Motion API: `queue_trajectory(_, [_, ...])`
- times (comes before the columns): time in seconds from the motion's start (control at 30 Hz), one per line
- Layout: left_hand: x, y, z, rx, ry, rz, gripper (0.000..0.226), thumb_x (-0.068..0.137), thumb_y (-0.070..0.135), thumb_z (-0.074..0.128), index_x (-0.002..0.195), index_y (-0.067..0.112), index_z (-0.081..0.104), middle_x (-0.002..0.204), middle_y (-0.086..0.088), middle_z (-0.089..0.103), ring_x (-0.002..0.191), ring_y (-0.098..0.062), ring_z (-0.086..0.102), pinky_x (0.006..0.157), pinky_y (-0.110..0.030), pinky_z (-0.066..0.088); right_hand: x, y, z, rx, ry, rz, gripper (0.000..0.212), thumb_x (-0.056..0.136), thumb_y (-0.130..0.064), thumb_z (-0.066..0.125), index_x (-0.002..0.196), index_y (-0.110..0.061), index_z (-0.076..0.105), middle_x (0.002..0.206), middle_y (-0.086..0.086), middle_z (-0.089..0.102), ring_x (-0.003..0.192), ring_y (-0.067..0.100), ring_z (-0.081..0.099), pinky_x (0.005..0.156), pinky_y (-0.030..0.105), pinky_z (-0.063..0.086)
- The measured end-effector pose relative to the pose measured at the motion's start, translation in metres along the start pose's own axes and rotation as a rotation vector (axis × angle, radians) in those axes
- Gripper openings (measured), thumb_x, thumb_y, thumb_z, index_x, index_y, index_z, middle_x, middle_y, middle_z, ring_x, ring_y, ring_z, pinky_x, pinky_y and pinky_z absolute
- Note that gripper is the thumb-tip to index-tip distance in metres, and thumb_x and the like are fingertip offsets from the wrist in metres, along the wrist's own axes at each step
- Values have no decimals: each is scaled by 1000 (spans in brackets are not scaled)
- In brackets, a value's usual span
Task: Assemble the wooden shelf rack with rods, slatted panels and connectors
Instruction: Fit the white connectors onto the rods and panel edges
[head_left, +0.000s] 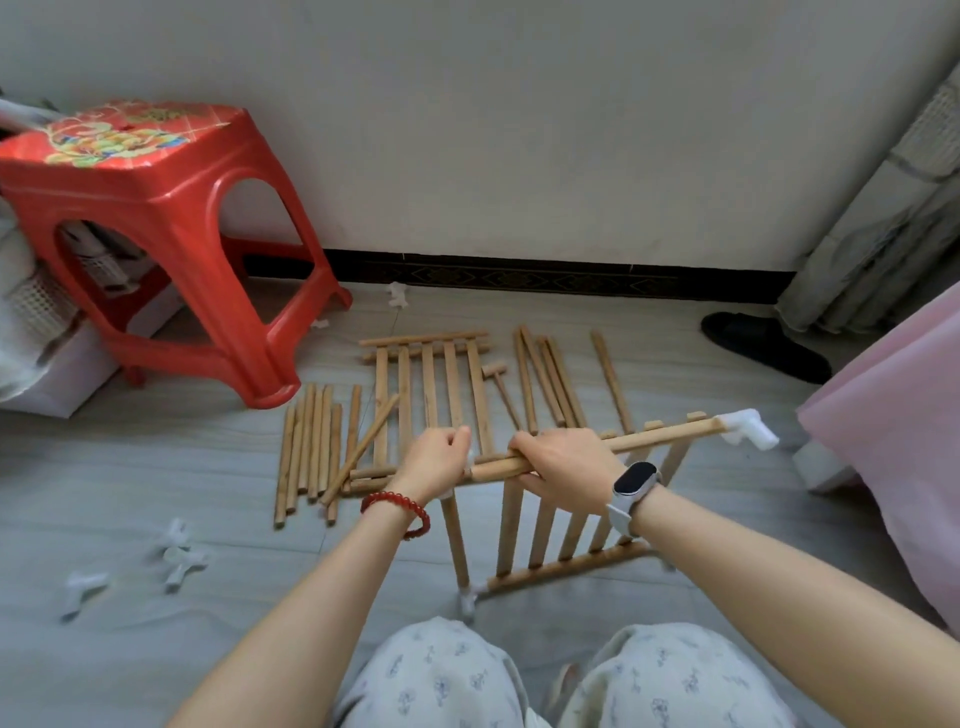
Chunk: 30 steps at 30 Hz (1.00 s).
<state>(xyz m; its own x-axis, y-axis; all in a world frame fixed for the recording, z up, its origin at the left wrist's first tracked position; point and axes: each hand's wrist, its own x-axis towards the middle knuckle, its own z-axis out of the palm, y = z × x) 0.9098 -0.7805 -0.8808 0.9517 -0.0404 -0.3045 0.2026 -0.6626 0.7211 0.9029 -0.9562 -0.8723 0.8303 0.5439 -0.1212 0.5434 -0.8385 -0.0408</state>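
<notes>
A partly built rack stands on the floor before my knees: a slatted panel (540, 535) held upright, with a wooden rod (660, 439) along its top. My right hand (558, 462) grips that rod near its left end. My left hand (434, 460) grips a white connector at the rod's left end, mostly hidden by the fingers, above an upright rod (457, 540). Another white connector (748, 426) caps the rod's right end, and one (467, 603) sits at the lower left corner. A second slatted panel (431, 384) lies flat behind.
Loose rods (309, 452) lie left of the flat panel, more rods (550, 379) to its right beside a small wooden mallet (498, 384). Spare white connectors (176, 556) are scattered at left. A red stool (156, 218), a black slipper (763, 345) and pink bedding (893, 441) border the floor.
</notes>
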Motion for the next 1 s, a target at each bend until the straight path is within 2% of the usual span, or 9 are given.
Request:
queue_trajectory(0.1, [5,-4,-1,-26,67,-23,46,98,25,37,53,16,39,57,-4,47,50,-14,42,47,-22,30,3,0,4,1,18,-2,22,97,-37,38,108,-19,43,78,-1,52,68,21,46,60,35,41])
queue_trajectory(0.23, [12,-5,1,3,9,-108,39,93,19,41,54,14,46,48,1,54,43,-10,49,46,-21,38,-1,1,11,21,31,-23,19,97,-38,38,104,-20,42,82,0,57,72,20,46,54,32,30])
queue_trajectory(0.3, [12,-5,5,-14,-11,-145,33,91,18,43,60,11,51,54,-4,58,52,-15,56,57,-27,46,-5,1,15,31,44,-32,20,97,-39,39,103,-21,43,81,-1,56,73,19,46,53,30,27])
queue_trajectory(0.4, [8,-8,10,-10,11,-116,34,92,22,39,63,10,53,59,-8,63,62,-22,61,68,-33,49,-8,1,17,34,62,-25,17,97,-38,39,103,-22,43,78,-4,55,70,17,43,49,29,23])
queue_trajectory(0.5, [0,-12,13,70,58,-72,41,97,30,33,65,13,52,62,-4,61,65,-19,66,59,-28,49,-7,0,19,49,77,26,21,96,-42,40,104,-23,45,66,-9,39,61,13,35,51,29,27])
queue_trajectory(0.57, [-2,-10,13,82,81,-52,43,99,33,31,65,15,49,64,-3,59,67,-20,67,54,-25,46,-6,-3,16,55,72,46,24,95,-44,41,105,-23,46,67,-9,40,60,12,36,53,29,30])
queue_trajectory(0.7, [-11,-4,19,48,88,-8,48,101,33,27,65,12,50,65,-6,57,72,-27,65,66,-34,49,-11,-9,13,67,45,48,27,94,-44,43,108,-22,47,75,-6,46,57,9,35,51,27,26])
queue_trajectory(0.83, [-13,-4,24,17,106,42,47,101,27,23,68,11,52,62,-4,56,61,-16,55,54,-25,38,-11,-10,13,76,40,58,27,94,-43,43,110,-23,47,79,-5,48,61,11,38,55,28,28])
queue_trajectory(1.0, [-6,0,29,-106,139,73,45,103,30,18,73,14,48,75,-3,51,72,-15,47,62,-28,36,-12,-11,18,65,62,85,28,95,-43,42,110,-21,46,83,-3,53,65,14,42,56,30,32])
